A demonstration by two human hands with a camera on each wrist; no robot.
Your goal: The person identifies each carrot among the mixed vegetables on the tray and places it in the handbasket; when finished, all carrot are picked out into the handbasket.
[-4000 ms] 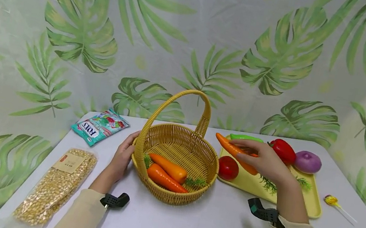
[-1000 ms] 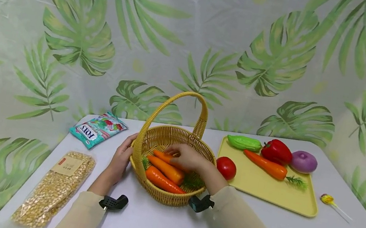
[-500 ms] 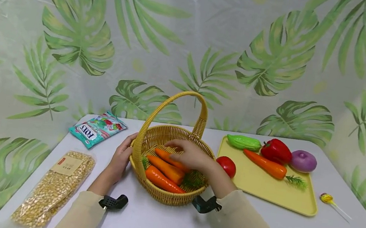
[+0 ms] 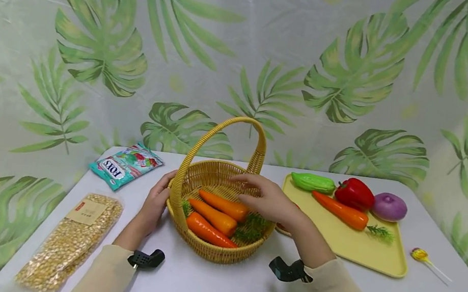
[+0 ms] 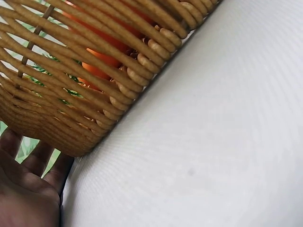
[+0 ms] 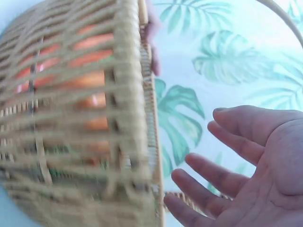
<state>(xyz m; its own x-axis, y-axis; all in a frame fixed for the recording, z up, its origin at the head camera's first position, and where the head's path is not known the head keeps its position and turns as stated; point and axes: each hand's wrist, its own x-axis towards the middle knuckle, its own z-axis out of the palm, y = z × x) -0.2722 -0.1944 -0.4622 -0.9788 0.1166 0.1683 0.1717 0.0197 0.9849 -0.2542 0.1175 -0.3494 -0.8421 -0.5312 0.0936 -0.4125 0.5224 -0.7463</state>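
A yellow wicker basket (image 4: 216,253) with a tall handle stands mid-table. Three carrots lie in it: an upper one (image 4: 224,205), a middle one (image 4: 213,217) and a lower, redder one (image 4: 209,230). My left hand (image 4: 154,205) holds the basket's left rim; in the left wrist view, that hand's fingers (image 5: 34,158) show beside the woven wall. Over the basket's right side hovers my right hand (image 4: 269,199), fingers spread and holding nothing. It is apart from the carrots, as the right wrist view (image 6: 236,175) of this hand also shows.
Right: a yellow tray (image 4: 364,255) bears a carrot (image 4: 339,211), green bumpy vegetable (image 4: 313,182), red bell pepper (image 4: 355,193) and purple onion (image 4: 389,207). A lollipop (image 4: 428,261) lies beside it. Left: a FOX'S candy bag (image 4: 126,165) and a pack of corn kernels (image 4: 71,243).
A carrot went from the tray into the basket in my right hand, which then let go. Since half a second ago that hand has risen and moved right. My left hand stayed at the rim.
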